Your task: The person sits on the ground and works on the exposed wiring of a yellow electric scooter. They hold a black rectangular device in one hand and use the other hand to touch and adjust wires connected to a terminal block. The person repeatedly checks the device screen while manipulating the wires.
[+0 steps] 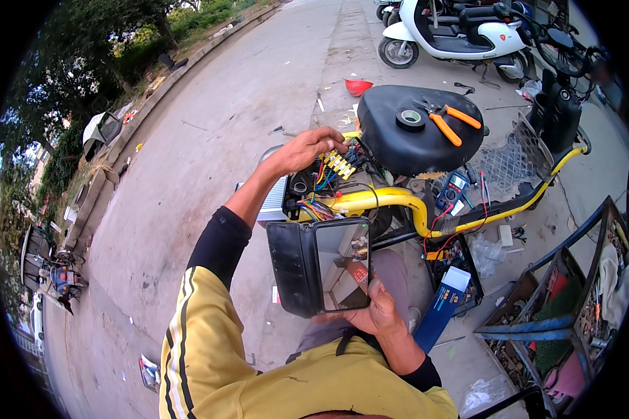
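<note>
My right hand (381,307) grips a phone (342,269) by its lower right corner; its black flip case (293,269) is folded out to the left and its screen is lit. My left hand (311,150) reaches forward to the rear of a scooter with a yellow frame (370,201). Its fingers are bent together at the upper end of a yellow terminal strip (339,165); what they pinch, if anything, is hidden. Coloured wires (319,208) spill out around the strip, beside a finned silver box (272,199).
On the black seat (405,157) lie orange-handled pliers (446,124) and a tape roll (410,121). A multimeter (454,190) with leads rests on the scooter's floor. To the right are a blue box (440,307) and a metal tool rack (538,328). A white scooter (454,38) stands beyond.
</note>
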A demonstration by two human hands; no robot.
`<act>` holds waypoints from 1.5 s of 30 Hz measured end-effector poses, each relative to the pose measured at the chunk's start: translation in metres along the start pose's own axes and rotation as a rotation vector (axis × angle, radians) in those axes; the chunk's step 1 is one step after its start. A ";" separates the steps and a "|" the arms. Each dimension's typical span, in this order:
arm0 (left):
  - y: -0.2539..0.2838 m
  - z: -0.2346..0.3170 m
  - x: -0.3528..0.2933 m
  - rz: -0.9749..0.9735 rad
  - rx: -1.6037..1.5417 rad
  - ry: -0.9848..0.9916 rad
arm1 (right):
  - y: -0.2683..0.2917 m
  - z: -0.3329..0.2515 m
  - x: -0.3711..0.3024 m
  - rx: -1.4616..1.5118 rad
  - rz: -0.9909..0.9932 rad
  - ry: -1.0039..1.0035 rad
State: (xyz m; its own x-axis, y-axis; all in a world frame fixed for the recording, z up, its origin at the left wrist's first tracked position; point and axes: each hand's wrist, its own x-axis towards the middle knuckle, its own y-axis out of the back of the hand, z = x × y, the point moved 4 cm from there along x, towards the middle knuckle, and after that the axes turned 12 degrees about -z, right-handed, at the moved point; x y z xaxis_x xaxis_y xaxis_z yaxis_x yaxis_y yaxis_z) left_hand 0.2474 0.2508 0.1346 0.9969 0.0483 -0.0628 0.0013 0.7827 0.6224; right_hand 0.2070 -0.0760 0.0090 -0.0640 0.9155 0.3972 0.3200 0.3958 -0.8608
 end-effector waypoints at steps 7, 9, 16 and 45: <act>0.005 -0.005 0.004 0.050 0.034 0.007 | 0.005 0.001 -0.003 0.084 -0.173 0.025; 0.007 -0.009 0.005 0.074 0.039 -0.024 | 0.003 0.001 -0.002 0.082 -0.181 0.019; 0.011 -0.018 0.003 0.151 0.106 0.004 | -0.005 0.001 -0.003 -0.009 -0.001 0.026; -0.009 0.011 -0.003 -0.015 0.100 0.012 | 0.001 0.007 -0.011 0.001 -0.010 0.006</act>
State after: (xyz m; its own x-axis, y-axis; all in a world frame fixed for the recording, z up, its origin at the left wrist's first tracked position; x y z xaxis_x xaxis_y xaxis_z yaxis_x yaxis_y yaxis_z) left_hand 0.2453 0.2371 0.1376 0.9956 0.0450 -0.0819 0.0248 0.7178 0.6958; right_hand 0.2016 -0.0853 0.0018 -0.0616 0.9110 0.4078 0.3185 0.4052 -0.8570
